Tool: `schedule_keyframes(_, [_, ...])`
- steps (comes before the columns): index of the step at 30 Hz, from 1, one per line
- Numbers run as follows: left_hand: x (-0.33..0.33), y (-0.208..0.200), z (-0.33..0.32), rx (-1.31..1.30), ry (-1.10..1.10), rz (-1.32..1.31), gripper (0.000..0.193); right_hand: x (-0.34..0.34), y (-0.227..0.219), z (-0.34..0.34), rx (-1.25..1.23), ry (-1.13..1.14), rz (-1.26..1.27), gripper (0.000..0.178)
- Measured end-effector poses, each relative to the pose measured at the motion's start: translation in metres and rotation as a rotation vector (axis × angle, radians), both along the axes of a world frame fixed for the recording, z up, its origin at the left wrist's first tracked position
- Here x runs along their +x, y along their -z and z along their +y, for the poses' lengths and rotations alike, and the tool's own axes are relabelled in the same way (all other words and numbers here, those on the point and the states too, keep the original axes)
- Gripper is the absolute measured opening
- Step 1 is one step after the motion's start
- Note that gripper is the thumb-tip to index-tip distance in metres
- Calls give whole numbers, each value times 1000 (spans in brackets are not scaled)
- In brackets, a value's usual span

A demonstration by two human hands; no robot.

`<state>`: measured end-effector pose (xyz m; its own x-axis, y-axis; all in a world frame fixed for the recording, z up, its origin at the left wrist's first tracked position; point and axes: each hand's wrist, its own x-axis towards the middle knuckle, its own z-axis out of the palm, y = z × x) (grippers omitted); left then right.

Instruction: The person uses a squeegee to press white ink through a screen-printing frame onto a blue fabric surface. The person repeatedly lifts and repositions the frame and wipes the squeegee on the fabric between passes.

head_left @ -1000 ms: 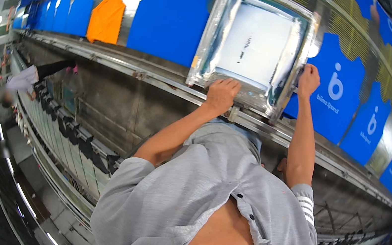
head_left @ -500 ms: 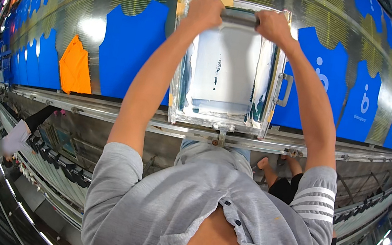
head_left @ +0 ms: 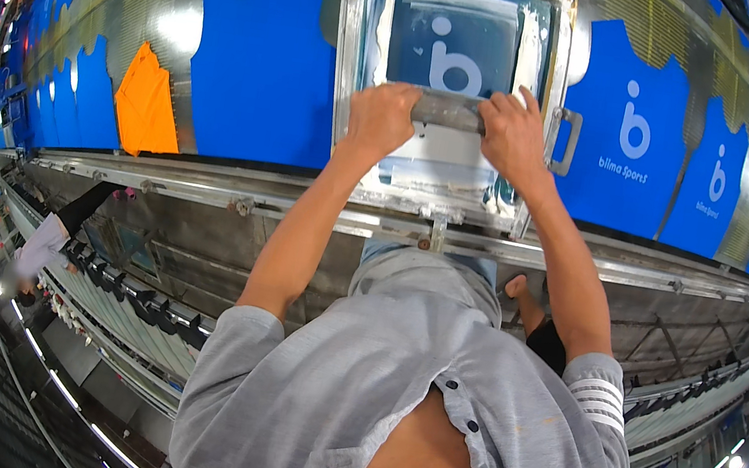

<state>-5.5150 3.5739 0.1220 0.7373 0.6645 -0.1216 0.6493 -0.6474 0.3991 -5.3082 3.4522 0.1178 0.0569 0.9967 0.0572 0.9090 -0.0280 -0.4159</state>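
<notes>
A squeegee (head_left: pixel 450 111) with a grey bar-like grip lies across a metal-edged printing screen (head_left: pixel 346 58). My left hand (head_left: pixel 381 122) is closed around its left end, and my right hand (head_left: pixel 514 141) grips the right end, one finger raised. Beyond the squeegee, the mesh shows a pale rounded emblem on dark blue-green; on my side, whitish ink (head_left: pixel 431 173) covers it. Ink streaks run down both sides of the mesh. A blue cut garment panel (head_left: pixel 263 75) lies left of the screen, unmarked. The blue panel (head_left: pixel 605 123) on its right carries a pale print.
An orange cloth piece (head_left: pixel 146 101) lies further left on the long table. More blue panels (head_left: pixel 708 176) run along both sides. A metal rail (head_left: pixel 301 209) edges the table before me. Behind me are a person (head_left: pixel 42 247) at left and another person's leg (head_left: pixel 529 306) at right.
Both hands have drawn the squeegee from the screen's far end toward me, to about its middle. The emblem now shows in the mesh beyond it. The table sits higher in view.
</notes>
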Motion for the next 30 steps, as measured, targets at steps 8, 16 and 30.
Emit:
schedule_keyframes(8, [-34,-26,-81,-62,-17,92,16,-45,-25,-77,-214,-17,32,27])
schedule_keyframes(16, [-15,-12,-114,13,85,7,29,59,24,-61,149,718,90,61])
schedule_keyframes(30, [131,-21,129,41,58,230,41,77,32,-60,-249,1055,720,57])
